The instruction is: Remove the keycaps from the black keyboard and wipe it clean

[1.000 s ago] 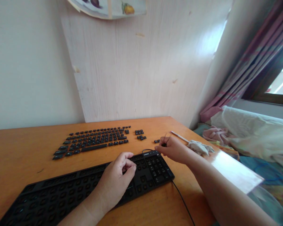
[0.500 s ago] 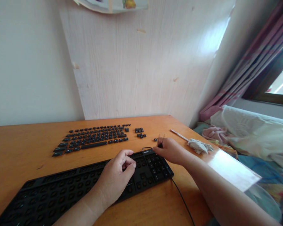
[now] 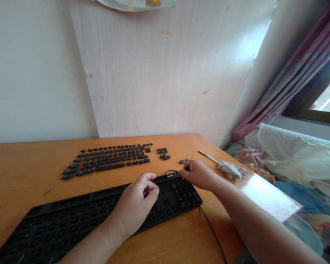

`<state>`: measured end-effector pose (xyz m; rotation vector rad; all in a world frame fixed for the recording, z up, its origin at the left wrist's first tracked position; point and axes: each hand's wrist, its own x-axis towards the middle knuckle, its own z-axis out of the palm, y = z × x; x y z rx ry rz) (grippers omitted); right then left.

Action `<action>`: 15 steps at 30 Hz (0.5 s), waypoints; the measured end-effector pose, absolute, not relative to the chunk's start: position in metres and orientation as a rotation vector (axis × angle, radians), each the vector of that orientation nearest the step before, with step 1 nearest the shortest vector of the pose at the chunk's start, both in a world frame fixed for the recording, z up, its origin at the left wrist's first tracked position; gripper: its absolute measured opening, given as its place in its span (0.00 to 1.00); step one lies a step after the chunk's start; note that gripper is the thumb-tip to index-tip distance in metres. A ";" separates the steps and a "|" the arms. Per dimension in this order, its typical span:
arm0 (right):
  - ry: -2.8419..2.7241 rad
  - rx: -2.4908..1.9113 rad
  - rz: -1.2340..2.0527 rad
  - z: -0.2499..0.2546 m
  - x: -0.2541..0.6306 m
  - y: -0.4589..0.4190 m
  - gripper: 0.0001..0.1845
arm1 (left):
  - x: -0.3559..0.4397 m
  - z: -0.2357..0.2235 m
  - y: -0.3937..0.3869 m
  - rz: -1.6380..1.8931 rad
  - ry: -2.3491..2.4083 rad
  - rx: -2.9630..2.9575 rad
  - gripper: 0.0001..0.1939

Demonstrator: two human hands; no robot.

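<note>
A black keyboard (image 3: 71,223) lies on the desk, most of its left and middle bare of keycaps; the number pad (image 3: 183,192) at its right still bears caps. My left hand (image 3: 139,200) rests over its middle with curled fingers, the thumb tip against them; anything between is hidden. At the upper right corner of the keyboard, my right hand (image 3: 199,174) is closed around a wire keycap puller (image 3: 189,160), thin wire loops standing above the fingers. A single loose keycap (image 3: 181,161) sits just left of the puller.
Beyond the keyboard, removed keycaps (image 3: 112,158) lie in rows, with a smaller group (image 3: 162,151) to their right. A stick with a whitish cloth head (image 3: 232,169) lies at the right, beside a shiny sheet (image 3: 271,196). The cable (image 3: 213,231) runs toward me.
My view has shifted slightly. Both hands hold nearly the same places and poses, the right one still closed on the puller.
</note>
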<state>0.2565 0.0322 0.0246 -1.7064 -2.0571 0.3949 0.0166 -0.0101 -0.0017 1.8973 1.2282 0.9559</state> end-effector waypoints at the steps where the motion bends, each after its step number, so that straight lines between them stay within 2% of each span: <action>1: -2.030 -1.711 0.464 0.025 0.258 0.034 0.09 | 0.017 -0.001 -0.010 0.958 1.227 1.901 0.16; 5: -1.931 -1.720 0.637 0.023 0.261 0.038 0.06 | 0.017 -0.001 -0.010 0.953 1.228 1.907 0.16; 10: -2.026 -1.661 0.445 0.020 0.261 0.035 0.08 | 0.017 -0.004 -0.010 0.974 1.231 1.898 0.16; 15: -1.948 -1.684 0.592 0.017 0.262 0.039 0.06 | 0.017 -0.003 -0.010 0.974 1.219 1.900 0.16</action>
